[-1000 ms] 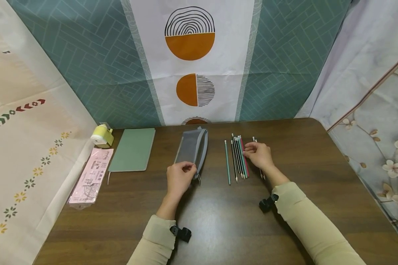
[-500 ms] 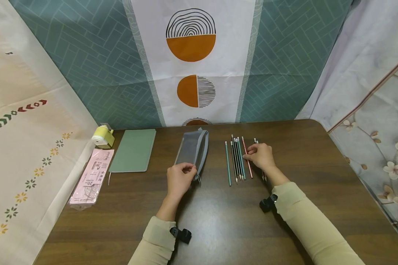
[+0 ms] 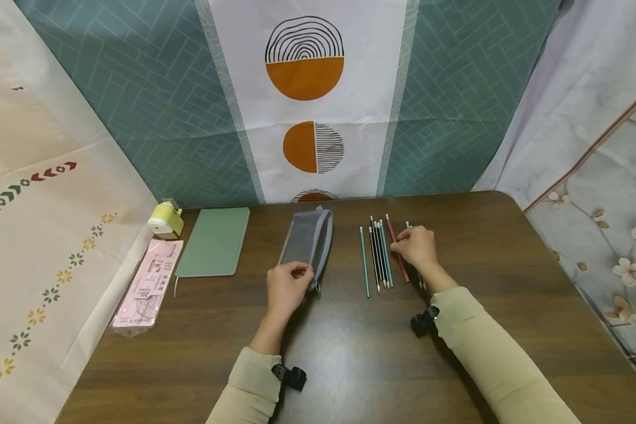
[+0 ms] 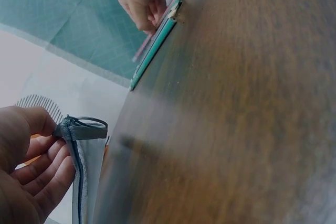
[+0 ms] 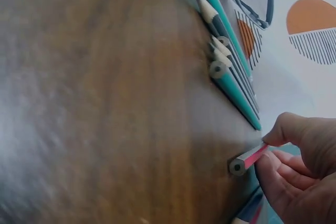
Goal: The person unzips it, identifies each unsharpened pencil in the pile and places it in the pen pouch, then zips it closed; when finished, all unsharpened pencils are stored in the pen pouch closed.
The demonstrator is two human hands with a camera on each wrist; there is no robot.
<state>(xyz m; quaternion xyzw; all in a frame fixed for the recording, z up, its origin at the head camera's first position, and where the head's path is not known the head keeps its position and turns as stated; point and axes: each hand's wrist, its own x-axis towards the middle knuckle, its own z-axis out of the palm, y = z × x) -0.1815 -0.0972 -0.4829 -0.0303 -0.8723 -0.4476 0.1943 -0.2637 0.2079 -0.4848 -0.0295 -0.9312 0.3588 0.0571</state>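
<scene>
A grey mesh pencil case (image 3: 300,235) lies on the table with its zipped side gaping. My left hand (image 3: 288,290) pinches its near corner by the zipper end, as the left wrist view (image 4: 37,166) also shows. Between thumb and fingers of my right hand (image 3: 417,247) is a red pencil (image 3: 404,269), its blunt end toward me in the right wrist view (image 5: 252,156). Left of it lie several dark and green pencils (image 3: 380,256), with one green pencil (image 3: 364,262) set apart. More pencils (image 3: 421,282) lie partly hidden under my right hand.
A green notebook (image 3: 213,241) lies left of the pencil case. Beyond it are a pink packet (image 3: 148,282) and a yellow-and-white pencil sharpener (image 3: 166,220) at the table's left edge. Patterned cloths hang behind and at both sides of the brown table (image 3: 350,365).
My right hand has drawn the red pencil rightward, away from the dark and green pencils, leaving a gap. My left hand has stayed at the pencil case's corner.
</scene>
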